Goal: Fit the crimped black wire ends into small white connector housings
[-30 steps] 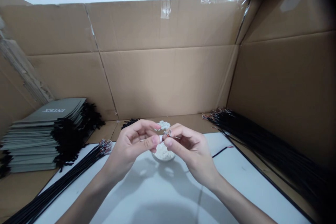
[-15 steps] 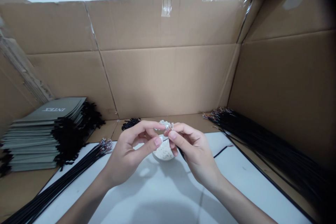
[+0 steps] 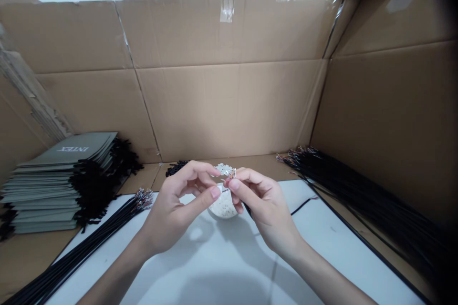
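Observation:
Between thumb and fingers, my right hand [image 3: 266, 205] pinches a black cable [image 3: 249, 210], whose thin coloured wire ends [image 3: 231, 178] fan out at the fingertips. My left hand [image 3: 186, 207] is just to the left of those wire ends, its thumb and index finger apart with nothing visible between them. Whether the left fingertips touch a wire is too small to tell. Below both hands stands a round, speckled white object [image 3: 223, 206], partly covered by the fingers. Small whitish pieces [image 3: 224, 169] lie behind it.
On the left are a stack of grey-green INTEX sleeves [image 3: 71, 152] with black cords and a bundle of black cables [image 3: 96, 233]. More cables [image 3: 350, 186] lie right, beside a single short cable [image 3: 304, 205]. Small black parts [image 3: 177, 167] sit behind. Cardboard walls [image 3: 229, 105] surround the white table [image 3: 322, 248].
My left index finger has drawn back slightly to the left from the wire ends, widening the space between the hands. My right hand stays in place, holding the cable.

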A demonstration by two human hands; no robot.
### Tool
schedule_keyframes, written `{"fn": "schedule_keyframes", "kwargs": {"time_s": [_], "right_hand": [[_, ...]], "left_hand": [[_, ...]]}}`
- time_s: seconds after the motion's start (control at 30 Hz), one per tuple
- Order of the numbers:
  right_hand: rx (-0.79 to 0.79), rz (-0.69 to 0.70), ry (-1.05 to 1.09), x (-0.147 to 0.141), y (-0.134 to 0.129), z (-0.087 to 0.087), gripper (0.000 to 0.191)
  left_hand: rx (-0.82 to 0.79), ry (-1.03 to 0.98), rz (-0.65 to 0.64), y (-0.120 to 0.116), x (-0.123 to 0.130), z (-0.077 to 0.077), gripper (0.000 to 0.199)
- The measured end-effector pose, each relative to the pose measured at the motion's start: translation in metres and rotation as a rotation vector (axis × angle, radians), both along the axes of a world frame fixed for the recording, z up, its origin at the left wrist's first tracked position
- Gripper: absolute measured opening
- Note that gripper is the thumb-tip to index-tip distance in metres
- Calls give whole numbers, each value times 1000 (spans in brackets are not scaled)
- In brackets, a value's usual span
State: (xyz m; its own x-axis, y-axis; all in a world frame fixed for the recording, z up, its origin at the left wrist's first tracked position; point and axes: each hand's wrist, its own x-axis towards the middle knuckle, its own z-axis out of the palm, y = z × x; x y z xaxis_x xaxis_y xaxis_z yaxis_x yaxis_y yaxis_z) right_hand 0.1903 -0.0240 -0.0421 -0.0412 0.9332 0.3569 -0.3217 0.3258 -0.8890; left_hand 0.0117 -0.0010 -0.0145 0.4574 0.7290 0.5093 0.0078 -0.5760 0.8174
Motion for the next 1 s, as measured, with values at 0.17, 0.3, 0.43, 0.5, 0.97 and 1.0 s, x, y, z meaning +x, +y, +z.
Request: {"fn": "schedule_keyframes", "kwargs": {"time_s": [0.17,0.3,0.43,0.5,0.97,1.0], "right_hand": [[3,-11,-25,0,0,2,23],[-7,0,-33,0,-1,3,24],[-19,38,-33,0,-1,2,26],[-17,87,-51,0,-1,1,28],[-44,150,-45,-6,0,-1,31],[-47,153,-43,-6,0,-2,30]], "left_hand": [[47,92,4,1,-2,1,19],[111,170,44,1,-3,3,29],[161,110,95,2,-3,1,17],[162,84,82,4,-3,1,19],[-124,34,-30,14,-8,5,12],[-146,20,-30,14,-7,5,11]]}}
